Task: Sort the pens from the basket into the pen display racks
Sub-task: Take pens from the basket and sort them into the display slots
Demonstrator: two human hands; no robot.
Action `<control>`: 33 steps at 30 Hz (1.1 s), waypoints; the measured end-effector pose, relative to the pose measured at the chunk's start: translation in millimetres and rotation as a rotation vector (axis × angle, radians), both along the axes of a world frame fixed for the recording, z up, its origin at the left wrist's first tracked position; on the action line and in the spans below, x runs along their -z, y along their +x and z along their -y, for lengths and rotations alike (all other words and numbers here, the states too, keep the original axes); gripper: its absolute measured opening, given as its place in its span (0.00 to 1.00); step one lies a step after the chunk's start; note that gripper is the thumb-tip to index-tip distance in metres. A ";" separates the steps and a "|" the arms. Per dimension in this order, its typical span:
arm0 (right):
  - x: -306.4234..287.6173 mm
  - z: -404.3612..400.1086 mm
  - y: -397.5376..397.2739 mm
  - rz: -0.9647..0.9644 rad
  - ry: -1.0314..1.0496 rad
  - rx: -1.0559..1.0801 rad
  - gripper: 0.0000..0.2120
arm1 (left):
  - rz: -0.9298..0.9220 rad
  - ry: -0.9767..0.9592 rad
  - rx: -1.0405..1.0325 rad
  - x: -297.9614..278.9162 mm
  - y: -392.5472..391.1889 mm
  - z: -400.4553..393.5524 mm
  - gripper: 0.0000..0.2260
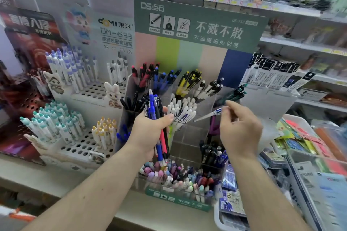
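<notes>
We've got our left hand (150, 133) gripping one bundle of blue, red and black pens (156, 118), our right hand (240, 129) pinching one white-and-blue pen (208, 115) in its fingers before the clear tiered rack (187, 136), whose compartments hold colour-sorted pens.

We see a green header board (199, 22) over pink, lime, mint, beige and navy stripes, and blue, black and red pens (156, 118)

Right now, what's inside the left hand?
The left hand grips a bunch of pens, mostly blue, with one red and some dark ones. Their tops and tips stick out; the palm and fingers cover their middles, so I cannot count them.
</notes>
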State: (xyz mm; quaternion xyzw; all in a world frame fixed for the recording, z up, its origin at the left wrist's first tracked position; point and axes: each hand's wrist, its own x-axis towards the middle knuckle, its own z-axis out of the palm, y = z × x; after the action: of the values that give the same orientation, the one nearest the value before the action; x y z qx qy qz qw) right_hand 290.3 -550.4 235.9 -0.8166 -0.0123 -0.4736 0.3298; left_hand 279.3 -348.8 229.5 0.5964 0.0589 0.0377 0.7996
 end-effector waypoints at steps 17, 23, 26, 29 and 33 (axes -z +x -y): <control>2.3 -12.0 -5.7 -0.362 -0.257 0.108 0.06 | -0.061 -0.162 0.153 2.7 -4.3 2.3 0.02; -18.6 -51.2 -29.2 -0.638 0.246 -0.490 0.04 | -0.047 -0.175 0.252 1.6 -10.4 0.3 0.03; -23.6 -61.2 -25.5 -0.692 0.365 -0.587 0.02 | -0.028 -0.039 0.382 2.1 -16.1 -2.9 0.05; -21.3 -67.2 -21.1 -0.815 0.427 -0.647 0.12 | -0.012 0.059 0.462 2.1 -19.8 -5.0 0.02; -20.1 -71.8 -22.7 -0.836 0.455 -0.690 0.13 | -0.024 0.088 0.485 2.3 -19.5 -9.7 0.02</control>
State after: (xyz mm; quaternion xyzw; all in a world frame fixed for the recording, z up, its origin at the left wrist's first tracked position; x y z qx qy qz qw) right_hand 267.6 -478.6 256.0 -0.7914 -0.0441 0.0324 0.6088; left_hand 259.8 -339.1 227.2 0.6278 -0.0781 -0.1601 0.7578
